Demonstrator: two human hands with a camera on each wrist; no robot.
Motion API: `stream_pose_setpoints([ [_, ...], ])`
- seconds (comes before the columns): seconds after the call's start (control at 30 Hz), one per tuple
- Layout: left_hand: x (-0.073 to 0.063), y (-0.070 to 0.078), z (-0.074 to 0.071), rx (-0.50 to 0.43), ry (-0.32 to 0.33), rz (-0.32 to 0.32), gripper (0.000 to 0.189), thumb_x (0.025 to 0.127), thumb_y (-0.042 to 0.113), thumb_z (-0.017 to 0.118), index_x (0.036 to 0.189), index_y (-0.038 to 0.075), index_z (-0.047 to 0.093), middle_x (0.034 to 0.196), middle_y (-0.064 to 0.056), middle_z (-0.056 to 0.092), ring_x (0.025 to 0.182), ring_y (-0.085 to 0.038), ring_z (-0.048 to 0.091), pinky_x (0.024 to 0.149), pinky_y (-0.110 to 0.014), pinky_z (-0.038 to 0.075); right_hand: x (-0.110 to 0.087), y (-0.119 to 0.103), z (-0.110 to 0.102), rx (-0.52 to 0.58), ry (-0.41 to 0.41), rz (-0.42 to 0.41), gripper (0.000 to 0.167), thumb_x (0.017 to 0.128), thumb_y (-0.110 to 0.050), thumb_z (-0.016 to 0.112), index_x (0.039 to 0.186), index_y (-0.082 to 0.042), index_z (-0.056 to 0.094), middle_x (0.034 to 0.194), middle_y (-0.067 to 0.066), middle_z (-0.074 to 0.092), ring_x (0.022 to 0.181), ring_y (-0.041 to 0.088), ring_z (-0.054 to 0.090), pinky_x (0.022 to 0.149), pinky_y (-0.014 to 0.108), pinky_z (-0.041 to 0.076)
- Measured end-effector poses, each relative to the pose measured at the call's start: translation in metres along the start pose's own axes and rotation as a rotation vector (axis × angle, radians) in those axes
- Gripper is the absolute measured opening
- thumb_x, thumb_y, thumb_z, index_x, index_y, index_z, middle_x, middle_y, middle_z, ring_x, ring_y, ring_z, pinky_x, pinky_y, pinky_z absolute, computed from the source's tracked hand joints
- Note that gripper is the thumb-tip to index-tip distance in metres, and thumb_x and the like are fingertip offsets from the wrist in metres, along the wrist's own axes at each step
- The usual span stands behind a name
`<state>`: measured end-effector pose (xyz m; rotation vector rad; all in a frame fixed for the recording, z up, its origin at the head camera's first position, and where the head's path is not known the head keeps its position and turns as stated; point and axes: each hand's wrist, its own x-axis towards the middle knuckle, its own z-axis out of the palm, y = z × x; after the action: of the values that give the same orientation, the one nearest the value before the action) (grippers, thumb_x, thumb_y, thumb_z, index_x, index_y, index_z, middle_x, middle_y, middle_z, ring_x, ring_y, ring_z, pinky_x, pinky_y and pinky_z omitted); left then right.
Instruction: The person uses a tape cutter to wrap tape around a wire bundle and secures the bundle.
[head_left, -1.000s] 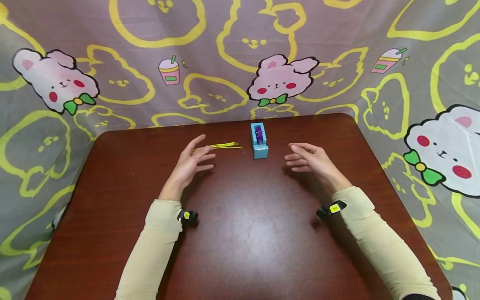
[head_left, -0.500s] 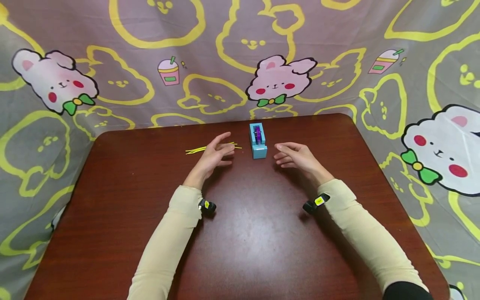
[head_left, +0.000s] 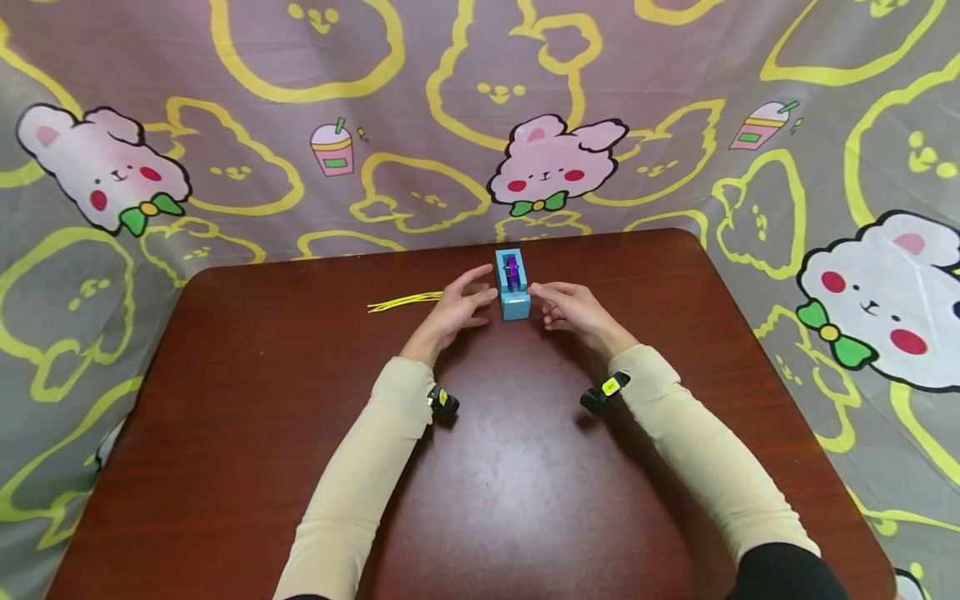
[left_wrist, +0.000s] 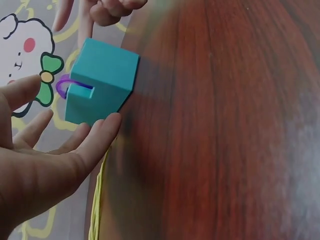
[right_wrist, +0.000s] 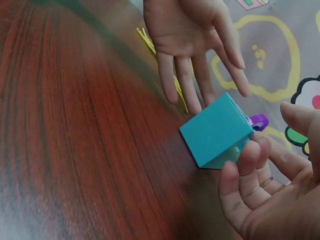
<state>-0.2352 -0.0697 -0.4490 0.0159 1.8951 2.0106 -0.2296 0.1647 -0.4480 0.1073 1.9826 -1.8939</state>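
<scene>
Strands of yellow cord [head_left: 405,301] are seen lying on the table [head_left: 225,375], their right ends covered by the left hand [head_left: 452,310]. That hand's grip is wide, its fingers spread just beside a blue tape dispenser [head_left: 516,307], which is placed upright near the far edge, fitted with a purple ring [head_left: 512,271]. Close against its right side, the right hand [head_left: 576,307] is held with fingers loosely bent, its grip wide; contact cannot be told.

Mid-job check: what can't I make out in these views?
Head: one end of the yellow strips, behind the left hand.
Head: any print on the yellow wrist labels, too small.
Left wrist: the strips' other end, cut off at the bottom edge.
Right wrist: most of the purple ring, hidden by the blue dispenser.
</scene>
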Motion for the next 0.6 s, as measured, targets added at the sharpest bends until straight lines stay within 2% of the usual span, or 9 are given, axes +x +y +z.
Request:
stream_pose_setpoints([
  [0.13,0.006,-0.002,0.005,-0.001,-0.007,-0.011,0.052,0.101,0.015,0.062,0.151,0.022,0.048,0.147,-0.018,0.041,0.128,-0.036,0.052,0.098,-0.053,0.048,0.006,0.0,0.006,0.013,-0.012,0.014,0.04,0.097,-0.037,0.068,0.115,-0.002,0.065,0.071,0.0,0.051,0.062,0.013,0.052,0.066,0.029,0.054],
  [0.3,0.009,-0.004,0.011,-0.023,-0.02,-0.014,0.052,0.101,0.012,0.061,0.151,0.022,0.049,0.15,-0.015,0.041,0.127,-0.031,0.054,0.1,-0.051,0.047,0.01,0.0,0.012,0.008,-0.035,0.007,0.036,0.096,-0.036,0.069,0.107,-0.001,0.064,0.069,-0.001,0.046,0.061,0.013,0.046,0.063,0.029,0.05],
  [0.6,0.012,-0.005,0.017,-0.029,-0.019,-0.01,0.054,0.1,0.007,0.06,0.151,0.021,0.048,0.154,-0.011,0.038,0.128,-0.029,0.053,0.101,-0.048,0.047,0.017,-0.002,0.018,0.005,-0.053,0.033,0.035,0.098,-0.034,0.068,0.102,0.0,0.063,0.063,-0.001,0.04,0.058,0.013,0.041,0.061,0.028,0.046],
])
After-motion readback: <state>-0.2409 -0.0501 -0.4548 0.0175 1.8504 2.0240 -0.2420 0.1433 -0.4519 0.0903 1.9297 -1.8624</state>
